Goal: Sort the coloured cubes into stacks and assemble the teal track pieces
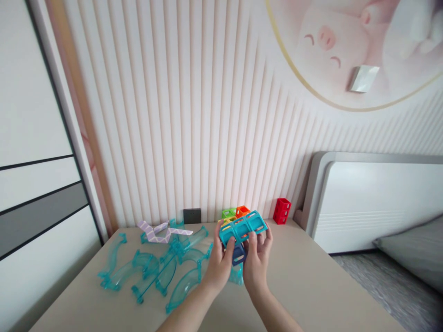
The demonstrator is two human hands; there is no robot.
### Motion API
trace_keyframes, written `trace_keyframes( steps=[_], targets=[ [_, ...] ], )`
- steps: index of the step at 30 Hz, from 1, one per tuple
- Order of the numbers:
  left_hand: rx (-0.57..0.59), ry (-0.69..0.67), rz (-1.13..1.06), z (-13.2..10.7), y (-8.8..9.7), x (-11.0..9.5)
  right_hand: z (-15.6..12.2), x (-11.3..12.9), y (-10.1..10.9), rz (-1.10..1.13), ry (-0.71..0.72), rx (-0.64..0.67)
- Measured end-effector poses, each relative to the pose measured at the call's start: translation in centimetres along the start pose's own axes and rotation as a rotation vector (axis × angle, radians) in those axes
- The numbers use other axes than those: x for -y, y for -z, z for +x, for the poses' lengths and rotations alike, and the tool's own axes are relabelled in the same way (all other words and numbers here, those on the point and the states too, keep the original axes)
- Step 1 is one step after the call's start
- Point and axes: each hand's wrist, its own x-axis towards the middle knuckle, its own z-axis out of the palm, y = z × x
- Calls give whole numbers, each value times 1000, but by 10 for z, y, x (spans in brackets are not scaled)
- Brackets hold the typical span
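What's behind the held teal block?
Above the upper edge of the teal block, parts of green, yellow and orange pieces show. Their lower parts are covered, so their full shapes and what they rest on can't be seen.

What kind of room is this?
Probably a bedroom, perhaps a child's. There's what looks like a bed's headboard with a grey pillow, a pig picture on the wall, and a turquoise toy block frame being held.
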Motion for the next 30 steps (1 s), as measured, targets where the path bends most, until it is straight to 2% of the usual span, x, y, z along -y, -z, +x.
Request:
trace_keyframes(
  steps=[2, 4, 7, 10, 14, 17, 20, 23, 26, 30],
  targets=[
    [-52, 31, 100, -10, 17, -4, -13, -1, -8, 42, -64, 106],
    [-56, 38, 246, -20, 41, -7, -25, -5, -13, 45, -96, 193],
    [26, 38, 445, -36, 80, -10, -40, -10, -15, 9, -88, 286],
    [104, 59, 553, -54, 116, -15, -49, -11, -13, -81, -69, 383],
    [92, 118, 623, -80, 161, -30, -53, -10, -9, -206, -62, 465],
    [-28, 156, 742, -97, 199, -47, -53, -15, -6, -265, -59, 492],
    [-220, 132, 1056, -109, 240, -61, -56, -25, -3, -326, -58, 519],
    [-282, 246, 1372, -118, 276, -73, -61, -33, 1, -390, -30, 574],
    [-252, 361, 1600, -120, 297, -82, -66, -34, 4, -428, 10, 646],
    [-108, 482, 1730, -115, 304, -89, -69, -28, 7, -449, 73, 712]
  ],
)
